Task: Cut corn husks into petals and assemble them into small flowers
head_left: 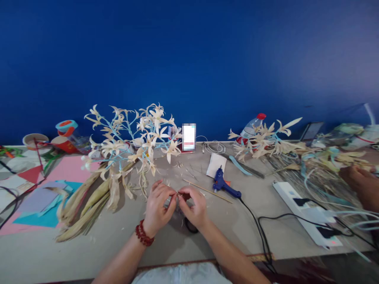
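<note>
My left hand, with a red bead bracelet at its wrist, is closed in a pinch over the table. Facing it, my right hand pinches too, and the fingertips of both meet. Whatever lies between them is too small to make out. Under my right hand shows a black loop, perhaps a scissors handle, partly hidden. A thin wooden stick lies just beyond the right hand, with a blue glue gun beside it. Pale husk flowers on blue stems stand behind my left hand.
Dried corn husks and coloured paper lie to the left. At right are a white power strip with black cords, more husk flowers, and another person's hand. A phone stands against the blue wall.
</note>
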Available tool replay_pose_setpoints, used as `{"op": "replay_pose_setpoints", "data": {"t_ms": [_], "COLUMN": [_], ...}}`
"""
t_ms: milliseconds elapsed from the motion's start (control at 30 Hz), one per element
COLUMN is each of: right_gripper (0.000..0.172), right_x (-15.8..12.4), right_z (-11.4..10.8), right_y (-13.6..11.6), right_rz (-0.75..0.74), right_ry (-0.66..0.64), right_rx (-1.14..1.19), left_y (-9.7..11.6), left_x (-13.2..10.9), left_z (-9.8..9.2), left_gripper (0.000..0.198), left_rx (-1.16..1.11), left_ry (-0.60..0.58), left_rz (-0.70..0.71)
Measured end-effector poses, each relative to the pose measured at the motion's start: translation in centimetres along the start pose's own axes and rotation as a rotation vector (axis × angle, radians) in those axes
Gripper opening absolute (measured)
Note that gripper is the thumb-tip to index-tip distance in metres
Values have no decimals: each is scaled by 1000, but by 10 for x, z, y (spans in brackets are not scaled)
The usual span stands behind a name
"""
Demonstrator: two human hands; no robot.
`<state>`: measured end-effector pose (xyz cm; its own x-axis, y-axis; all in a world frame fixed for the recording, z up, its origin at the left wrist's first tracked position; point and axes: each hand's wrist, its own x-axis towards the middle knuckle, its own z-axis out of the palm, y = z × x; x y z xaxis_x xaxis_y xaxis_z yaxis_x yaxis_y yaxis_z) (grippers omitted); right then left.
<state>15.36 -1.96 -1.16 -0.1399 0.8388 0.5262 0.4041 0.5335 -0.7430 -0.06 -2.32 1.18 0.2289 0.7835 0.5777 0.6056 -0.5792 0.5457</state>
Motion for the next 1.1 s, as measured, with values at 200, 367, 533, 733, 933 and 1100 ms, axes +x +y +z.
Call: {"op": "replay_pose_setpoints", "data": {"t_ms": [200,367,533,733,933,1100], "right_gripper": [7,10,8,6,6,7], "right_x": [3,4,7,7,8,11], "right_z": [1,-3,-13,-2,-4,-17], "right_y": [2,6,7,-2,8,8], "right_rz": [-28,-8,62,-18,-11,33], "right_ry": [-45,32,122,-89,-30,9], "right_rx": [-13,-78,-53,-8,-84,-68], "left_y": [1,0,-2,1,0,-2], "left_x": [-1,-2,-2,-2,-3,-3], "left_z": [-2,0,-2,0,0,0], "left_gripper": [10,10,12,10,11,13], "left_rx": [31,26,42,39,42,57], "left_ry": [-7,18,21,-5,4,28], "left_rz": [30,5,-32,-19,-15,-39]}}
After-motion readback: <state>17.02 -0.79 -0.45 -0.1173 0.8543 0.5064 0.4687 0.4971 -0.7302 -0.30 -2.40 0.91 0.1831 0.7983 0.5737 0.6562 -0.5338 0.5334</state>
